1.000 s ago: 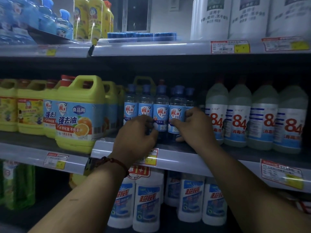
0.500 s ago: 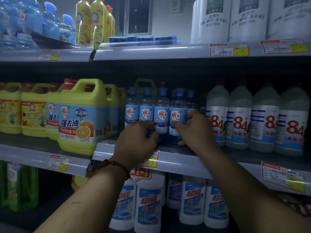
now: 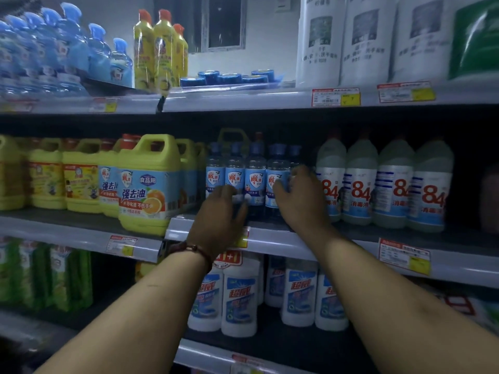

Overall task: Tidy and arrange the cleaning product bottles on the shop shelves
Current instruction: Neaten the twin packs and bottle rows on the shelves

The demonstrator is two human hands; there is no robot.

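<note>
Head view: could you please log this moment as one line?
stage: aligning row | left hand: grips small clear blue-capped plastic bottle | right hand: grips blue-capped bottle further right | site: grey middle shelf

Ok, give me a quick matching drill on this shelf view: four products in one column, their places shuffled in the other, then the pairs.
1. yellow jug with orange on label
2. 84 bottles
3. blue spray bottles
4. small blue-capped bottles

A. top shelf, far left
B. middle shelf, gripped by the left hand and right hand
C. middle shelf, right of the right hand
D. middle shelf, left of the left hand, at the front edge

Pairs: 1-D, 2-C, 3-A, 4-B.
</note>
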